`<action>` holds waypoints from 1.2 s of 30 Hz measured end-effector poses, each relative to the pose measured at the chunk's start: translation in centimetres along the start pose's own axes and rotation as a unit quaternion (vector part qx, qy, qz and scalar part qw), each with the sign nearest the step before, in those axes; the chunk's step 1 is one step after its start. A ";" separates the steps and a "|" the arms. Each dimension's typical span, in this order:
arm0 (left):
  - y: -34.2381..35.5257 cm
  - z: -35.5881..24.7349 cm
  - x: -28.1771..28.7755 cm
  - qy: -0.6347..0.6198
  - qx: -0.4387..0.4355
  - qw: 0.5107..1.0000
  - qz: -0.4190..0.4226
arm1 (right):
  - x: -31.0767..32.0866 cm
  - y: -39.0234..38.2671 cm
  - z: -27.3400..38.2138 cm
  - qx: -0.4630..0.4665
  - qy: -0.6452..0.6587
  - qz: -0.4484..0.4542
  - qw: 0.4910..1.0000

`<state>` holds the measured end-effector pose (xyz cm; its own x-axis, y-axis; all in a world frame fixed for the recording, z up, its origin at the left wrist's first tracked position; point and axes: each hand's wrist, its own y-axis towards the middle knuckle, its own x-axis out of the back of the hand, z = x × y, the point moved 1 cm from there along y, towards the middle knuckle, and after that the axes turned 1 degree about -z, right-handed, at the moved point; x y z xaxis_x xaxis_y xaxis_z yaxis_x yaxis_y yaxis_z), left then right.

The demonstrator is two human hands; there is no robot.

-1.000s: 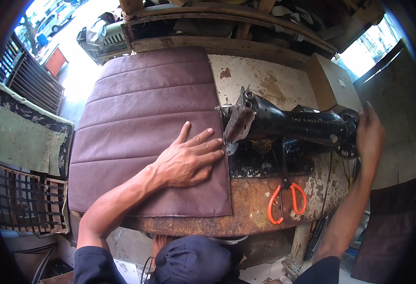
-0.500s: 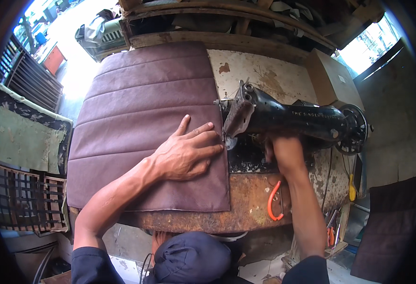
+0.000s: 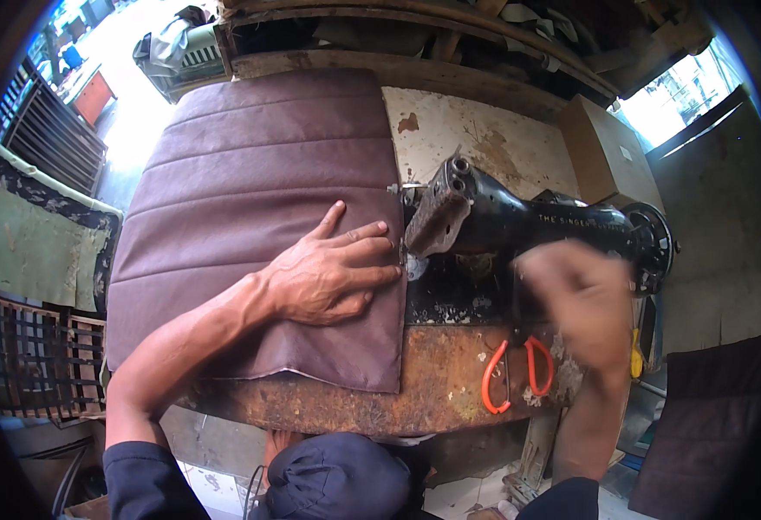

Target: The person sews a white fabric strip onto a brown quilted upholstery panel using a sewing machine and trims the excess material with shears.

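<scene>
Lying left of the sewing machine, a ridged maroon leatherette panel points its long axis away, right edge meeting the machine. The left hand rests on it, fingers spread; the right hand is too blurred to tell. Worn wooden tabletop opens before the machine.

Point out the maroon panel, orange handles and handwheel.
Maroon panel (image 3: 242, 230), head view: middle band between two seams.
Orange handles (image 3: 487, 381), head view: left handle's outer side.
Handwheel (image 3: 660, 238), head view: right part of the wheel.
</scene>
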<state>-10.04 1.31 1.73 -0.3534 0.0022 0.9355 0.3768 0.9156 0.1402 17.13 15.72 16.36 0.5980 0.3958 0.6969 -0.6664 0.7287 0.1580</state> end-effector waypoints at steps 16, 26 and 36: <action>0.7 0.0 0.1 -0.006 -0.016 1.000 -0.004 | 14.3 1.3 -13.8 -0.205 0.061 -0.204 0.955; 0.9 0.0 0.1 0.002 -0.019 1.000 -0.008 | 15.3 1.5 -14.6 -0.193 0.110 -0.224 0.949; 0.9 -0.1 0.1 0.002 -0.012 1.000 -0.003 | 14.1 0.9 -14.9 -0.180 0.147 -0.215 0.949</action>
<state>-9.70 2.10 1.99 -0.3520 -0.0048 0.9360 0.3960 0.9053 0.1536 31.59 30.27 15.93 0.9133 0.1193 0.3895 -0.1694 0.9808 0.0968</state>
